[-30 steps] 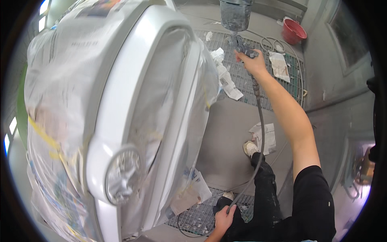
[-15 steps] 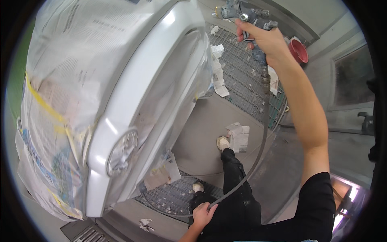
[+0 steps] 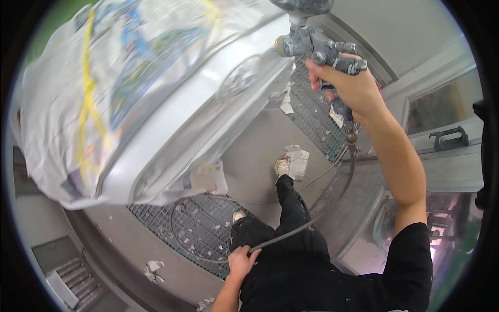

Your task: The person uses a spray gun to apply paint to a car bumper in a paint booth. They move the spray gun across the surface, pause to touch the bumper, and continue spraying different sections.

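My right hand [image 3: 349, 86] is raised at the upper right, its fingers wrapped round the handle of a paint spray gun [image 3: 325, 51]. The gun's grey cup [image 3: 304, 6] sits on top, cut by the upper edge of the picture. Its nozzle faces left, near a glossy silver-white car bumper [image 3: 171, 112]. From the handle's lower end a grey air hose [image 3: 312, 221] curves down across my legs. My left hand [image 3: 242, 261] is closed on that hose near my waist. Masking sheets [image 3: 150, 62] with yellow tape [image 3: 88, 83] cover the car around the painted part.
Floor gratings [image 3: 208, 223] lie beneath the car and toward the right wall. Scraps of paper [image 3: 297, 165] rest by my forward shoe [image 3: 281, 167]. The hose loops over the floor behind my legs. A grey door with a black handle [image 3: 448, 139] stands at the right.
My view has turned, so the car's masked end appears higher and the bumper lies more slantwise. The spray gun shows lower in the picture, its cup now visible. Both hands keep their holds.
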{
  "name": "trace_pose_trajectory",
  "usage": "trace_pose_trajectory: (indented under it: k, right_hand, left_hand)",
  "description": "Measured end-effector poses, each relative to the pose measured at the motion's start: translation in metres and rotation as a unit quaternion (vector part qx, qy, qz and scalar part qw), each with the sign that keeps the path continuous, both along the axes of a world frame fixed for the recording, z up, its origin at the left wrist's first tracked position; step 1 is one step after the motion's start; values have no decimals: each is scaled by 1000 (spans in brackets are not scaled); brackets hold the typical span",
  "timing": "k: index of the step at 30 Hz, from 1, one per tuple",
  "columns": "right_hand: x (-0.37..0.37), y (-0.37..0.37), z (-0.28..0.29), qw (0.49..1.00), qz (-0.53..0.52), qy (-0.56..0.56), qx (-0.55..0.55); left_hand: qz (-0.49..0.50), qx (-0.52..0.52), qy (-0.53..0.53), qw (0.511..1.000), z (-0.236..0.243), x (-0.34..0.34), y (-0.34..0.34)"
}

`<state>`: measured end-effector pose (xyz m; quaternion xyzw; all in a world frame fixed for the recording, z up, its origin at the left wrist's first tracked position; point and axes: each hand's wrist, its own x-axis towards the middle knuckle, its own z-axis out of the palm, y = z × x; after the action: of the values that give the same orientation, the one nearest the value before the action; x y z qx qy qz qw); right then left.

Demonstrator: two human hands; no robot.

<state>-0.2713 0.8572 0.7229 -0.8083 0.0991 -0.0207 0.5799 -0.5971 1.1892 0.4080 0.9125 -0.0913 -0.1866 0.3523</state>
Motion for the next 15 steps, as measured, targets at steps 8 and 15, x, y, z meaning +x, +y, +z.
trace_pose_trajectory:
  k: [8, 15]
  right_hand:
    - [-88, 211, -51, 966, 169, -171, -96]
    - [-81, 333, -163, 870, 468, -152, 20]
  left_hand:
    - [124, 33, 80, 988, -3, -98, 103]
    - [258, 106, 123, 952, -30, -133, 114]
